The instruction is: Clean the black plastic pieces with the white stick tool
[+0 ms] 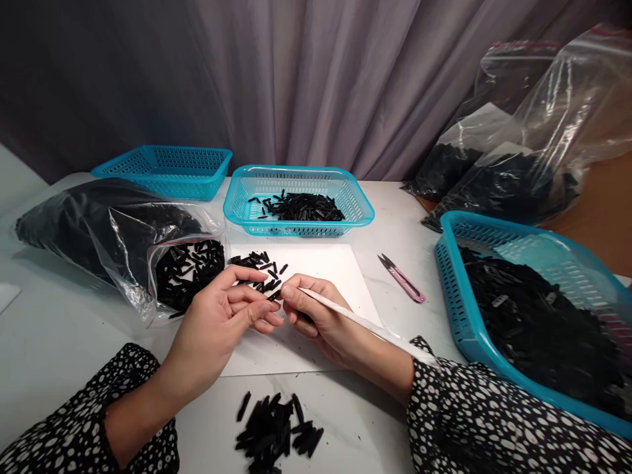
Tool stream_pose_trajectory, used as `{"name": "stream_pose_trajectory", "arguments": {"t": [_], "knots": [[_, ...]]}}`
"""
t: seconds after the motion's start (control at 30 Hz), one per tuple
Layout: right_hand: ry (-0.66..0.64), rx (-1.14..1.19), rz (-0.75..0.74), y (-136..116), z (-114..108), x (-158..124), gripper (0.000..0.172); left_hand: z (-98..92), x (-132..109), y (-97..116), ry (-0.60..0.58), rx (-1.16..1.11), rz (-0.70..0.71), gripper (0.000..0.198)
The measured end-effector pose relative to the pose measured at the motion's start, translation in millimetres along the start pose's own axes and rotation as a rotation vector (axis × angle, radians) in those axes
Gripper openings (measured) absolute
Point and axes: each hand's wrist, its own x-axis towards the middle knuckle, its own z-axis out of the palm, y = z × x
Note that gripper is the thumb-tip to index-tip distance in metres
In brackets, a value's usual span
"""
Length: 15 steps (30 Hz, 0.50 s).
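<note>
My left hand (217, 319) pinches a small black strip (274, 295) between thumb and fingertips. My right hand (326, 319) is closed round a long white pen-like stick (363, 320), whose front end meets the strip; its tip is hidden by my fingers. Both hands are above a white sheet (340, 270) on the table. Loose black strips (269, 270) lie on the sheet just behind my fingers. Left of my left hand, an open clear zip bag (123, 230) spills more strips at its mouth. A pile of larger black pieces (266, 431) lies at the front of the table.
Pink-handled thread snips (402, 280) lie to the right of the sheet. A blue basket (299, 230) with black strips stands behind it, another blue basket (197, 191) at back left. A fuller blue basket (451, 316) and clear bags (557, 118) are at right, before a grey curtain (296, 79).
</note>
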Motion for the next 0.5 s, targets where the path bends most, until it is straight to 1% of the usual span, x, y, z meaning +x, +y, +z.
{"name": "stream_pose_trajectory", "arguments": {"t": [0.23, 0.33, 0.4, 0.5], "knots": [[0.004, -0.025, 0.017, -0.7, 0.0, -1.2, 0.028, 0.3, -0.9, -4.6, -0.009, 0.059, 0.061, 0.021], [0.016, -0.060, -0.006, -2.0, 2.3, -3.6, 0.032, 0.7, -0.3, -4.3, 0.006, 0.093, 0.108, 0.020], [0.016, -0.088, -0.031, -3.1, 5.1, -5.6, 0.035, 0.6, 0.2, -3.0, -0.004, 0.097, 0.104, 0.019], [0.024, -0.115, -0.059, -4.5, 8.6, -7.8, 0.037, -0.1, -0.4, -1.2, -0.057, 0.053, 0.075, 0.018]]}}
